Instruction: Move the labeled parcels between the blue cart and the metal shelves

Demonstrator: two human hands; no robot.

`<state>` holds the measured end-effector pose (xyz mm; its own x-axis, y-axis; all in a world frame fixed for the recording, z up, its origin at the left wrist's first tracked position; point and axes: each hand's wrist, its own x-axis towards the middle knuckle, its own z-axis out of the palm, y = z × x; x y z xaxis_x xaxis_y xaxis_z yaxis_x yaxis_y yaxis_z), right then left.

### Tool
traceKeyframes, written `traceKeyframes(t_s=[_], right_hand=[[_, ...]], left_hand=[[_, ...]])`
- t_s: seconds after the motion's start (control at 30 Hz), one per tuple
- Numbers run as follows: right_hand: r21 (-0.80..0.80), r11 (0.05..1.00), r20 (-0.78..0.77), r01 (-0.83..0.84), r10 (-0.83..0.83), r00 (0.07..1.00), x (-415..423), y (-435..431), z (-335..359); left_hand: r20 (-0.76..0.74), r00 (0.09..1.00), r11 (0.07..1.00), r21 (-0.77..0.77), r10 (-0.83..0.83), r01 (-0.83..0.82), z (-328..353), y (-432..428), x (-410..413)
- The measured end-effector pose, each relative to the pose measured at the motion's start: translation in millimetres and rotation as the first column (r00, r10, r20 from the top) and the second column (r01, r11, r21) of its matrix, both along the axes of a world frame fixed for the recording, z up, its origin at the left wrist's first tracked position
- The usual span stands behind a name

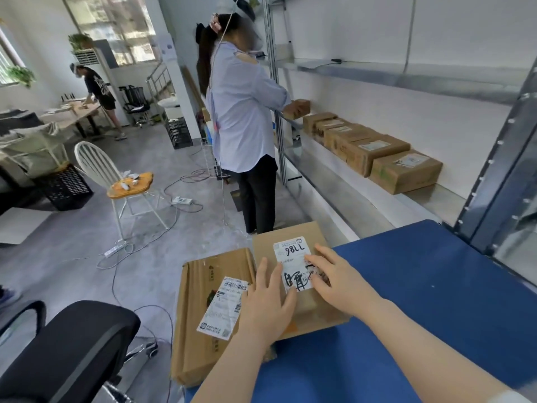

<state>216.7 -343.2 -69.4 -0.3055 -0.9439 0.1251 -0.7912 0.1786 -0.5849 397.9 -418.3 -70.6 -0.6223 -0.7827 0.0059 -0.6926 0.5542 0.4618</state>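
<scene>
Parcels are the job here, and one small brown parcel is sitting right under both hands, on the near corner of the blue cart. The left hand is lying flat on its top with fingers spread, and the right hand is lying flat too, partly covering the white label with big black writing. Neither hand is squeezing the box; they are just pressing down on it, a little apart. Just left of the left hand, a second, flatter parcel with its own printed label is hanging over the cart's edge. To lift the small parcel well, I think each hand should slide to a side of the box and grip there, so it is staying level and not bumping its neighbour. Past the right hand, the metal shelves are holding a row of brown boxes, with bare shelf space at the closer end. Beyond the hands, a person in a light shirt is putting a box on the same shelves. Far off to the left, a white chair is standing on the grey floor among loose cables, and a black chair back is sitting near the left arm.
</scene>
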Motion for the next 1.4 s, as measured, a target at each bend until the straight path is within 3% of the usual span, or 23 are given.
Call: traceKeyframes(t_s=[0.3,0.7,0.87,0.97,1.13,1.27,1.4], right_hand=[[0.084,0.996,0.029,-0.036,0.034,0.999,-8.6,-9.0,-31.9],[0.039,0.999,-0.012,-0.036,0.037,0.999,-4.6,-9.5,-41.4],[0.044,0.998,-0.032,0.055,-0.054,0.998,-12.4,37.3,-17.4],[0.090,0.977,-0.062,0.192,-0.187,0.980,-35.9,95.8,7.3],[0.072,0.845,-0.137,0.529,-0.517,0.845,-85.2,245.1,48.1],[0.067,0.636,-0.202,0.769,-0.746,0.635,-91.9,393.2,71.4],[0.061,0.394,-0.262,0.917,-0.880,0.395,-66.1,538.6,86.2]], left_hand=[[0.110,0.994,0.996,-0.085,-0.008,0.017,-26.0,4.3,4.6],[0.151,0.988,0.994,-0.113,0.010,0.007,-36.1,7.2,6.3],[0.149,0.989,0.992,-0.125,0.000,0.019,-3.0,14.2,-5.6],[0.114,0.986,0.971,-0.188,-0.126,0.146,37.7,24.7,-51.7],[0.010,0.887,0.858,-0.248,-0.462,0.450,78.0,125.4,-171.5],[0.057,0.683,0.652,-0.248,-0.729,0.717,69.8,258.5,-230.0],[0.049,0.439,0.413,-0.260,-0.897,0.873,74.0,397.3,-252.8]])
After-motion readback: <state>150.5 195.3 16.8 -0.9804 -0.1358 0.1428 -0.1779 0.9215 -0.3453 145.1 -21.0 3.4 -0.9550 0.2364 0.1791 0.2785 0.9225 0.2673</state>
